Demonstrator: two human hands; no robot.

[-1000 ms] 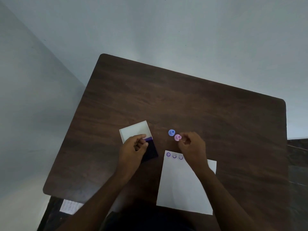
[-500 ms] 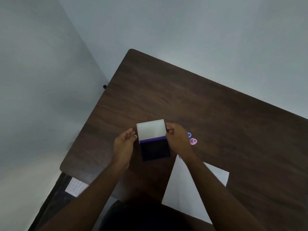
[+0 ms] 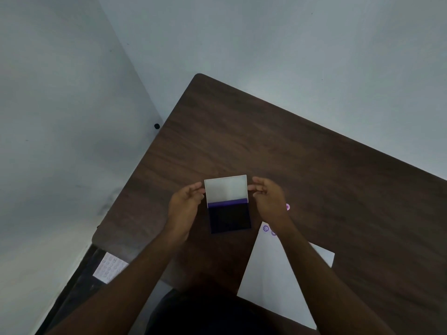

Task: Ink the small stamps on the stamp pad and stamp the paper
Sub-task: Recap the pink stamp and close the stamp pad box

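Stamp pad open on the surface, one hand at each side of its lid.

Nearest the viewer, the paper (image 3: 273,274) lies flat on the dark wood surface (image 3: 314,165), partly crossed by the right forearm; purple stamped marks (image 3: 266,228) show at its far left corner. Beyond it, the stamp pad (image 3: 229,217) rests on the surface with its dark ink face exposed and its white lid (image 3: 226,189) raised at the far edge. The left hand (image 3: 185,204) sits against the lid's left edge, fingers loosely curled and holding nothing. The right hand (image 3: 268,197) sits at the lid's right edge, fingertips touching or just beside it (contact cannot be confirmed). A pink stamp (image 3: 287,206) shows just past the right hand, mostly hidden.
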